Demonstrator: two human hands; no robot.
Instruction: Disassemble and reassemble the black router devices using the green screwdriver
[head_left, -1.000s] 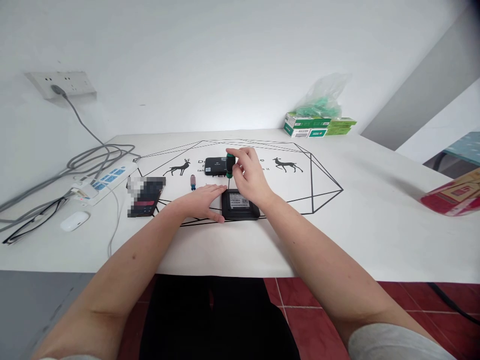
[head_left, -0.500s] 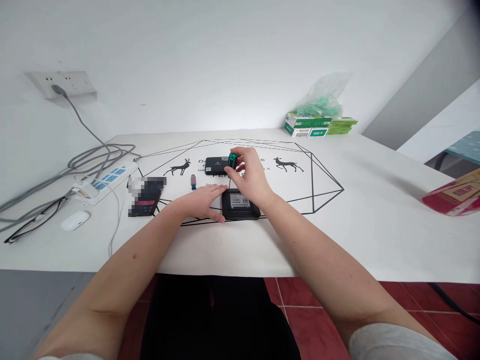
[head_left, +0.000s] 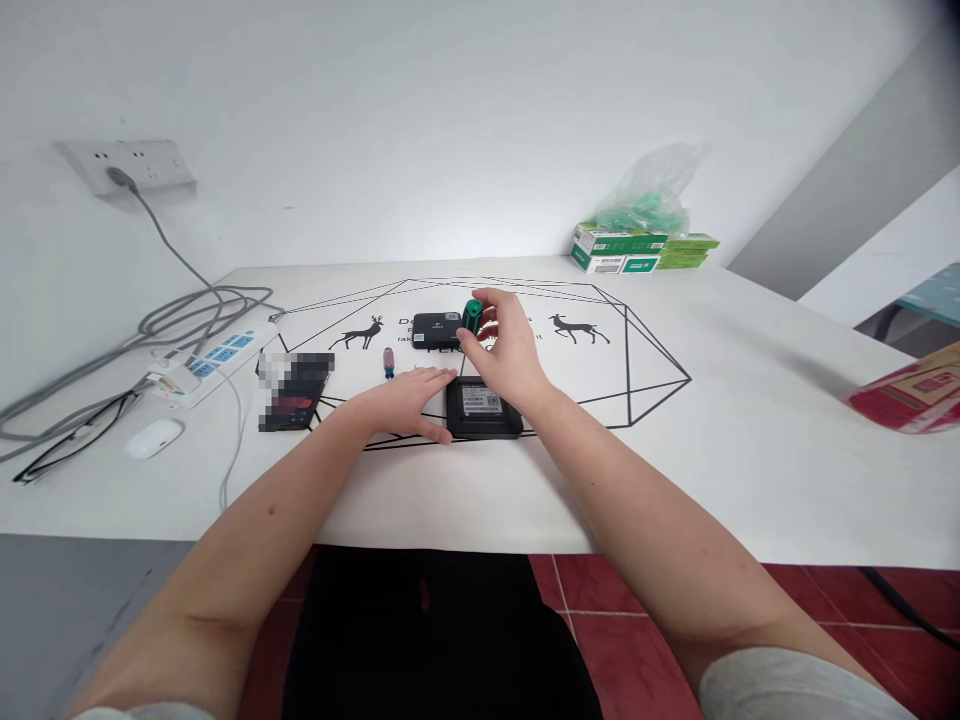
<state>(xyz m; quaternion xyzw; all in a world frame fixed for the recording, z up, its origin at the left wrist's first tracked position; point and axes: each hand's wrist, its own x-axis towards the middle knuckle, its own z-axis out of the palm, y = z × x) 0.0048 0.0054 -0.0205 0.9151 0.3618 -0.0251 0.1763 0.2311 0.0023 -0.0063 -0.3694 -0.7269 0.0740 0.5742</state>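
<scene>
head: the right grip [head_left: 510, 352] holds the green screwdriver [head_left: 472, 317]; press straight down, left grip [head_left: 409, 402] (unclenched) bracing the black case [head_left: 484, 407].

The person wears a light grey cloth top [head_left: 142, 713], its right sleeve [head_left: 784, 685] ending near the elbow. Left hand [head_left: 409, 402] and right hand [head_left: 510, 350] are bare; a small mole [head_left: 271, 510] dots the left forearm [head_left: 289, 490]. Below the front edge of the white desk [head_left: 750, 480], black clothing [head_left: 480, 650] covers the lap.

Plain white wall [head_left: 420, 120] behind a white-topped table [head_left: 750, 450], red tiled floor [head_left: 622, 660] below.
</scene>
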